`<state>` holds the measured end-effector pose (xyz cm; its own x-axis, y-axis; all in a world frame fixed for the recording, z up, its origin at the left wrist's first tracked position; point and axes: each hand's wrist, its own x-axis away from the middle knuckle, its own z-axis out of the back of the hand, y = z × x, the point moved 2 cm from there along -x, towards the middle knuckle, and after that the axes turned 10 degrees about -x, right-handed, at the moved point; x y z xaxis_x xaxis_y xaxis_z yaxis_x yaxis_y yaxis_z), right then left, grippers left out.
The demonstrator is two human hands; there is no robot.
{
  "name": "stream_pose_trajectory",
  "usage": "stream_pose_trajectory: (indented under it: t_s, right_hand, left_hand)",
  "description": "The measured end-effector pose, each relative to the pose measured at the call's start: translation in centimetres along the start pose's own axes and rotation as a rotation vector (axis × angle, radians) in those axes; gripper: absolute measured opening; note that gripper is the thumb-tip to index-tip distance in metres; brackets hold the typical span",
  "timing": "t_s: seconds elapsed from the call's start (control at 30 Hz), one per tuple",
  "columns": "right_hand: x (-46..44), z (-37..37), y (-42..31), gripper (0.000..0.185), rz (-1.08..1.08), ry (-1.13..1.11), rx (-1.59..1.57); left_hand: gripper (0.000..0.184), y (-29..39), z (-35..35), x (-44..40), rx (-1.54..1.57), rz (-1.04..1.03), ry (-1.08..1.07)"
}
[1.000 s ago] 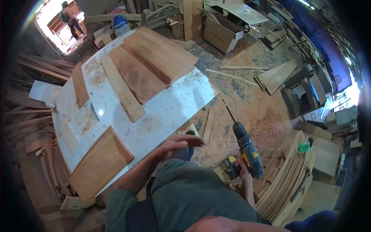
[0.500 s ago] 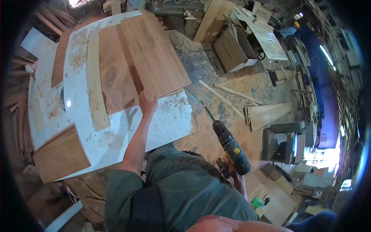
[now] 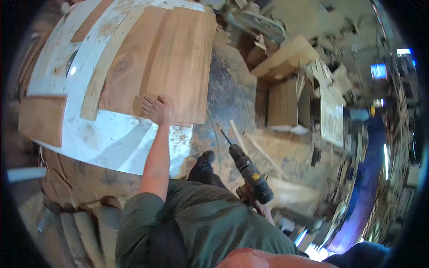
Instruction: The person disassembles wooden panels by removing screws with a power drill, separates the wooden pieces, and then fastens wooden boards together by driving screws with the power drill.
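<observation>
My left hand (image 3: 159, 109) lies across the near edge of a wooden panel (image 3: 183, 67), fingers spread to the left and thumb hidden. This panel overlaps another brown board (image 3: 123, 71) with a dark knot. Both rest on a white, sawdust-strewn worktable (image 3: 116, 149). In my right hand (image 3: 259, 208), mostly hidden behind the tool, is a black and yellow cordless drill (image 3: 251, 174). Its long bit points up and left, past the table's right side and apart from the panels.
A pale wooden strip (image 3: 107, 62) and a smaller framed panel (image 3: 42, 119) also lie on the table. On the floor to the right are thin slats (image 3: 263, 154) and a cardboard box (image 3: 282, 105). My shoe (image 3: 203, 163) stands beside the table's near corner.
My view has turned, shifting the table. My left hand has gone from gripping the panel's edge to lying across it with fingers spread. The drill stays in my right hand.
</observation>
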<state>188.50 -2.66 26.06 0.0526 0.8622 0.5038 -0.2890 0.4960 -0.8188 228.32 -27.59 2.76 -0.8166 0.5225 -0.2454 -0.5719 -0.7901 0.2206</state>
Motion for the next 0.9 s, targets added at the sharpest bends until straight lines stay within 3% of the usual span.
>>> stream_pose_trajectory:
  t_s: [0.1,0.2,0.23,0.33,0.37,0.43,0.7,0.9]
  right_hand:
    - [-4.2,6.2,-0.2,0.017,-0.123,-0.172,-0.15]
    - [-8.3,10.0,-1.1,0.018,-0.625,-0.28,-0.812]
    - [-8.8,11.8,-0.7,0.018,-0.322,-0.325,-0.281]
    - [-10.4,15.9,3.4,0.018,0.01,-0.384,-0.294]
    - [-11.6,17.8,6.1,0.015,0.041,-0.233,-0.293]
    - [-13.6,19.6,4.8,0.014,0.095,-0.183,-0.234]
    - [-19.0,26.0,-1.7,0.013,0.12,-0.218,-0.112]
    - [-32.7,24.3,-8.0,0.013,0.208,-0.315,-0.018]
  left_hand:
    - [0.075,1.3,3.1,0.7,-0.095,0.09,-0.041]
    - [0.073,1.4,2.3,0.9,-0.116,0.13,0.004]
    - [0.073,1.5,2.0,1.0,-0.115,0.126,0.015]
    - [0.07,1.7,1.7,1.0,-0.227,0.109,0.12]
    - [0.07,1.6,1.7,1.0,-0.226,0.108,0.096]
    - [0.069,1.4,0.9,0.9,-0.218,0.108,0.078]
    - [0.073,0.4,-1.0,0.5,-0.157,0.173,-0.07]
    - [0.073,0.5,-1.5,0.7,-0.154,0.175,-0.06]
